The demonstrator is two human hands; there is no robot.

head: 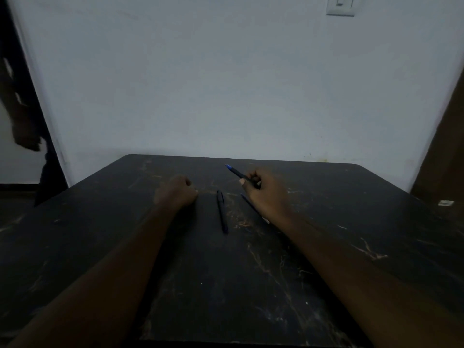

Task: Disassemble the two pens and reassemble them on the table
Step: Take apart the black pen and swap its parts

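Dimly lit, so fine detail is limited. Left hand (177, 190) rests on the dark scratched table (100, 247), fingers curled into a loose fist; whether it encloses a small part I cannot tell. Just right of it, apart from both hands, a capped dark pen (222, 212) lies flat, running roughly toward the viewer. Further right, a thin blue rod (247, 202), possibly a refill, lies on the table partly hidden under the right hand (267, 194). That hand pinches a dark pen barrel with a blue tip (238, 174) between thumb and fingers, tip raised and pointing up-left, clear of the table. Judgement: these parts are light, stiff, smooth plastic, prone to roll or slip; grip the barrel mid-length and pull the cap or tip axially. The refill would likely bend if levered. Nothing obstructs the work area; a small pale object (445, 203) sits well apart at the table's right edge.
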